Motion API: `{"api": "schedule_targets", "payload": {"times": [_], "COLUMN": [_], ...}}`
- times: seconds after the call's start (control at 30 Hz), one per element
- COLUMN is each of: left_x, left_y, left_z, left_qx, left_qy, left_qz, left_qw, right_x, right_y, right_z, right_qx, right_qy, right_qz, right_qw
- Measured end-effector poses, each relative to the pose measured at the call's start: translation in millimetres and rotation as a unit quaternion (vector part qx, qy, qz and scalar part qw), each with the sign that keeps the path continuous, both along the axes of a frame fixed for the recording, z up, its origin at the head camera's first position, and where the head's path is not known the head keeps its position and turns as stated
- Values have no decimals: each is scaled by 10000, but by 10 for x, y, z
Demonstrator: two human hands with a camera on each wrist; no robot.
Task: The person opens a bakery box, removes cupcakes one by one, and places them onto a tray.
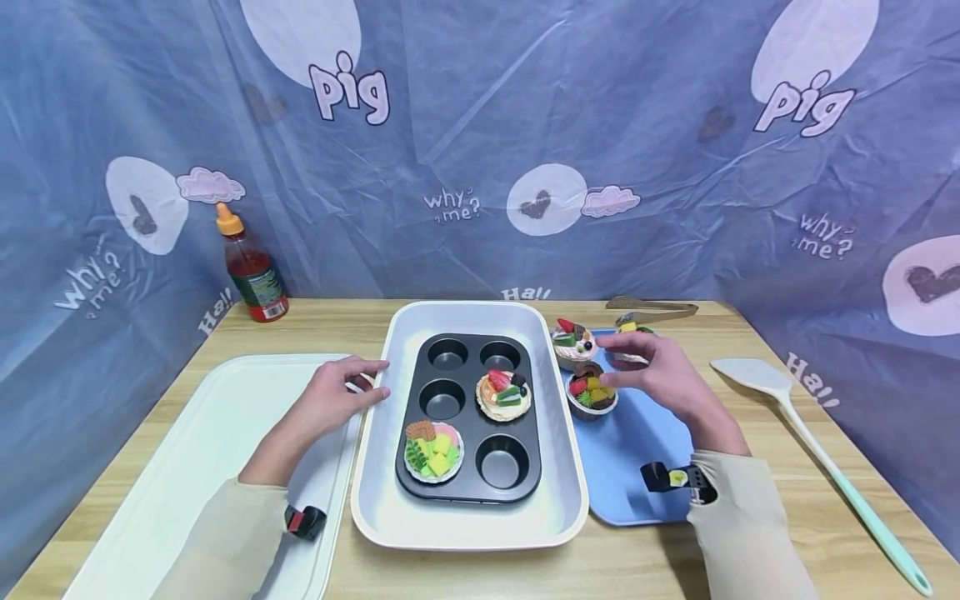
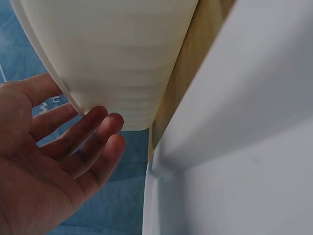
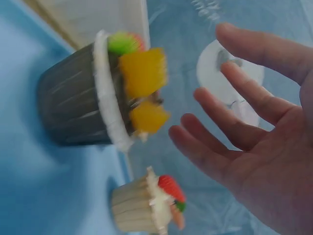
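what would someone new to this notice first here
Probably the dark muffin pan inside the white bin, mid-table, with two colourfully topped cakes in its six cups. Next, perhaps, the bright cupcakes by the right grip, over on the blue tray. The red bottle with its orange cap stands out at back left.

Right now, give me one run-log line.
left hand: at rim of white bin | right hand: empty, beside dark cupcake | muffin pan: two cupcakes, four empty cups
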State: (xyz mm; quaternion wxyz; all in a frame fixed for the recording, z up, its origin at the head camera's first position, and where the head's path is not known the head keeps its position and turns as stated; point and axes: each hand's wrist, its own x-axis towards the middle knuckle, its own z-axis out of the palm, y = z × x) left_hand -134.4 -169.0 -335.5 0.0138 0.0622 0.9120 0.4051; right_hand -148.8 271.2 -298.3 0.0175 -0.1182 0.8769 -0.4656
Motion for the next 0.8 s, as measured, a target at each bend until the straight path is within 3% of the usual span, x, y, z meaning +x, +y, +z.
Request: {"api": "schedule_targets", "payload": {"times": [0.13,0.43,0.6,0.8], "left_x": [-1,-15,-20,-18], "left_y": [2,-12,-5,-7], "left_z": [1,-6,-12,-23], "left_qx": [-28,6,47,84], "left_qy": [0,26,67,58], "left_qz": [20,45,10,-15], "left_qw": [10000,10000,10000,9999], "right_x": [96,225,230,188], "right_y": [-69,-400,-590,-828], "right_z": [135,396,434,350], "right_qx": [-231,-509,-608,-799], "right_qy": [74,333,303,231], "right_qz": [-143,-71,68,250], "right_qw": [9996,9981,9977,9962]}}
